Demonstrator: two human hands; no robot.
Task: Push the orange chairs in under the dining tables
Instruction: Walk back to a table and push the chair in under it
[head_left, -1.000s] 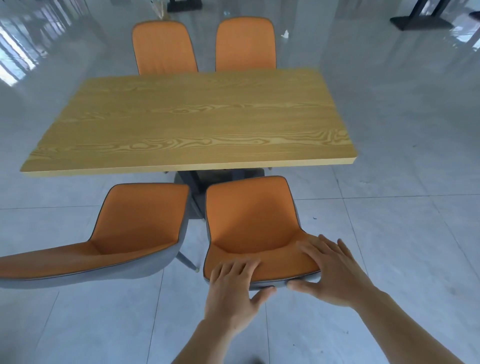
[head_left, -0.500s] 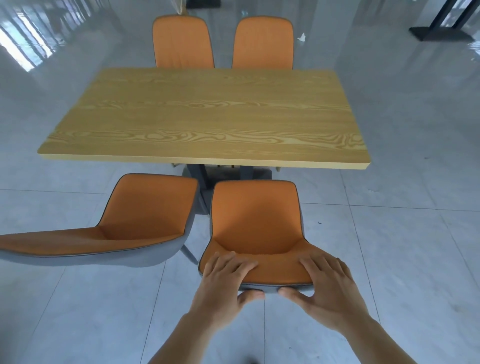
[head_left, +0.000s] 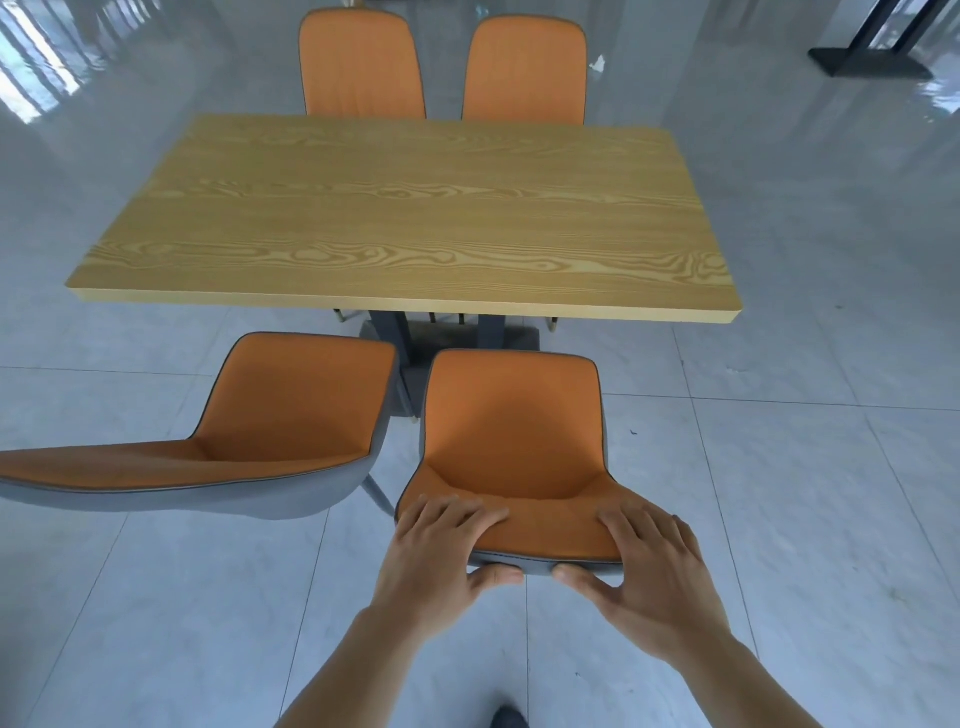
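Hands grip the top edge of one orange chair's backrest: the left hand (head_left: 439, 558) has its fingers curled over the orange front face and its thumb pressed on the grey back, and the right hand (head_left: 657, 577) clamps the same edge the same way, a little apart from the left. This held chair (head_left: 511, 431) stands on the pale tiled floor (head_left: 779, 467) at the near side of the wooden dining table (head_left: 405, 218), its seat front close to the table's edge but not under it. A second chair (head_left: 249, 441) sits just beside it on the left (angled, its back swung leftward). Two far chairs (head_left: 362, 67) (head_left: 524, 73) stand tucked against the opposite edge.
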